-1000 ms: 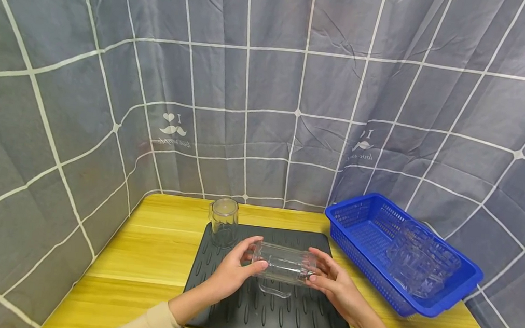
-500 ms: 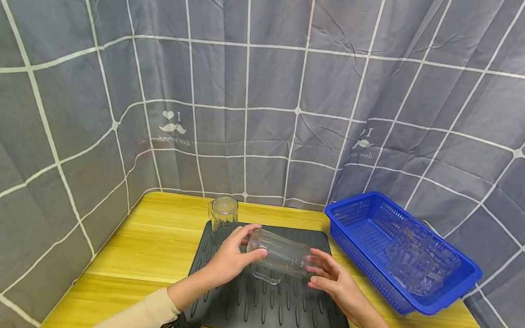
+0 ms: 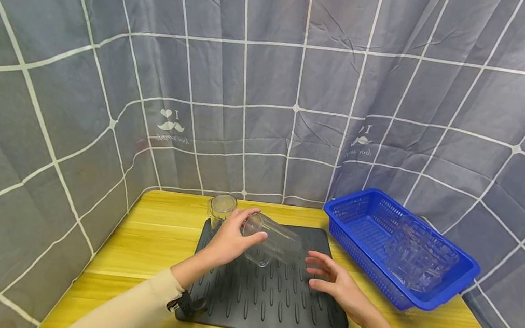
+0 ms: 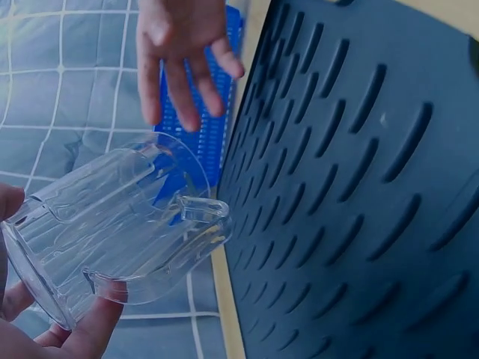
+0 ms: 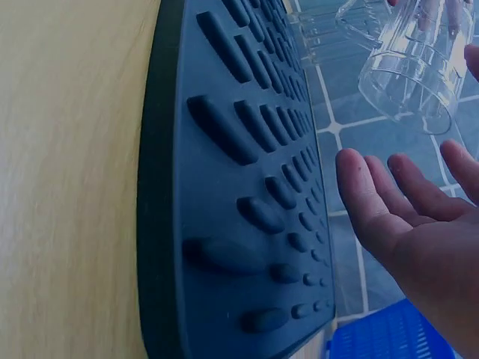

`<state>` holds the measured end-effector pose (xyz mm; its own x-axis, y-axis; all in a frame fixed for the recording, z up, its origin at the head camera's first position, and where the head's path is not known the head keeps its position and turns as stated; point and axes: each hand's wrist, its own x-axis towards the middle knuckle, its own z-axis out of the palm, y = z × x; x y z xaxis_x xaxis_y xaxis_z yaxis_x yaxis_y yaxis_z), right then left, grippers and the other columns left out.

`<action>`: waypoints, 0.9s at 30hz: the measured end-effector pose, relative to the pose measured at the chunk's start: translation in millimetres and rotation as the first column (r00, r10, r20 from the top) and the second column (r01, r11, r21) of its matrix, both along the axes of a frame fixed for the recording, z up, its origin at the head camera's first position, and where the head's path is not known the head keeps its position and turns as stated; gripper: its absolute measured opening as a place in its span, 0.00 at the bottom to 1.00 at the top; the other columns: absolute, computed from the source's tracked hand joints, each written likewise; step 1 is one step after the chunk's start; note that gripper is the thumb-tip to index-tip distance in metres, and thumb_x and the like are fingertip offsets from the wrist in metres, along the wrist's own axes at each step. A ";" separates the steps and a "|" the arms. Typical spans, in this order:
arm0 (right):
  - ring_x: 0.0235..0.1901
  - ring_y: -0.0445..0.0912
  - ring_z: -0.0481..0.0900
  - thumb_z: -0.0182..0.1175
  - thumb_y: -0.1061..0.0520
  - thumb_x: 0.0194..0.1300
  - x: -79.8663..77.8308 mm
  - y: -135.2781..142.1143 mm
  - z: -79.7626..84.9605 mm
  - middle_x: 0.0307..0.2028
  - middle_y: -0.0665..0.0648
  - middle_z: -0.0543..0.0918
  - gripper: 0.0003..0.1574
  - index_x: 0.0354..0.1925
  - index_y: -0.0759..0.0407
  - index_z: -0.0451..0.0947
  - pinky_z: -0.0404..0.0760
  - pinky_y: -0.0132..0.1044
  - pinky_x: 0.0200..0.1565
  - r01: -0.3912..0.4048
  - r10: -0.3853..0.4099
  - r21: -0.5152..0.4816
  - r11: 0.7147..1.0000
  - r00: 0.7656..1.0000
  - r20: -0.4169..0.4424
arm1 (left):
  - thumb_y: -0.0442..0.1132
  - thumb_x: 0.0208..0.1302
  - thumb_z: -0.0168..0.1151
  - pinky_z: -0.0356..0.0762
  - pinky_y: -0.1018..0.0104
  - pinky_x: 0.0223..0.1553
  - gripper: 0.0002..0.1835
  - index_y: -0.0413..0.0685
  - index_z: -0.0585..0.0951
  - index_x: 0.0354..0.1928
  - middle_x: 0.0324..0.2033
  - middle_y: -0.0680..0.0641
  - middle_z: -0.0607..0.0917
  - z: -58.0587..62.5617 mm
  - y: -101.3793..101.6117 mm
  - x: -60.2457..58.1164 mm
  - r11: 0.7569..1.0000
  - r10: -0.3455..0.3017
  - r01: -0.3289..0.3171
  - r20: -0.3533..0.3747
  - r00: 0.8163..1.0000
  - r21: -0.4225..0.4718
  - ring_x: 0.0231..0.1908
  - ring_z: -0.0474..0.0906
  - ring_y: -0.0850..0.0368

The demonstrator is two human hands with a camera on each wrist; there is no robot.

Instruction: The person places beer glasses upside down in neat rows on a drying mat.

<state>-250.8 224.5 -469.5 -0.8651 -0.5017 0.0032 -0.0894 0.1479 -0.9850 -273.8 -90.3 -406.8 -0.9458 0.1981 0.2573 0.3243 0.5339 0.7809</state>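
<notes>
My left hand (image 3: 229,240) grips a clear glass mug (image 3: 278,239) by its base end, thumb on the near side. The mug lies tilted above the dark mat (image 3: 272,316), its mouth pointing down and to the right, its handle hanging below. In the left wrist view the mug (image 4: 112,217) shows its open rim toward the other hand. My right hand (image 3: 338,286) is apart from the mug's mouth, fingers spread and holding nothing. Another clear mug (image 3: 222,207) stands base up at the mat's back left corner, partly hidden by my left hand.
A blue plastic basket (image 3: 367,254) stands right of the mat, with several clear glass mugs (image 3: 420,256) in its near part. The ridged mat lies on a yellow wooden table (image 3: 142,257). A grey checked curtain (image 3: 265,133) hangs behind and along the sides.
My right hand has let go of the mug's mouth end. My left hand has moved left and away from me with the mug, tilting its mouth further down.
</notes>
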 end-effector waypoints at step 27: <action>0.67 0.68 0.67 0.65 0.52 0.69 -2.3 6.4 -3.8 0.70 0.70 0.66 0.43 0.76 0.49 0.59 0.79 0.34 0.54 -0.015 0.031 0.155 0.988 0.994 -0.101 | 0.59 0.62 0.68 0.67 0.61 0.30 0.38 0.61 0.70 0.73 0.52 0.47 0.74 26.3 14.8 -44.2 0.965 0.030 -0.052 -0.091 0.995 -0.257 0.34 0.69 0.53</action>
<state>-253.1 230.9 -473.4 -0.8525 -0.5225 0.0126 -0.1936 0.2933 -0.9362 -318.0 -75.5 -380.6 -0.9310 0.2303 0.2831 0.3578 0.7284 0.5844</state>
